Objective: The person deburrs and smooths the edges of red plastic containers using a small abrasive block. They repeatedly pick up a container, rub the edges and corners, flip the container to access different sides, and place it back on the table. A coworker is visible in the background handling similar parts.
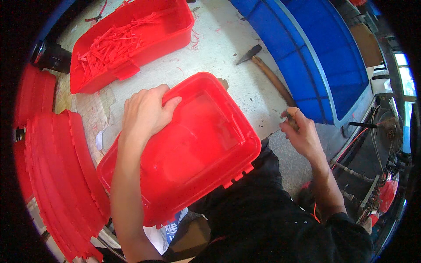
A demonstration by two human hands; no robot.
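A shallow red plastic box [175, 149] lies tilted across the table's near edge and my lap, its hollow side up. My left hand [147, 109] grips its far left rim, thumb over the inner side and fingers outside. To the right of the box, my right hand [302, 129] is closed with fingertips pinched around a small dark, brownish thing, too hidden to name. Just beyond those fingers lies a hammer [269, 74] with a wooden handle, its head pointing away to the left; the handle's end reaches close to my fingers.
A red bin [162, 41] holding thin red plastic strips stands at the far left. Stacked red plastic parts [61, 171] rise at the left. A large blue crate [302, 65] borders the right side. Pliers [97, 17] lie at the back; a fan [389, 131] stands at far right.
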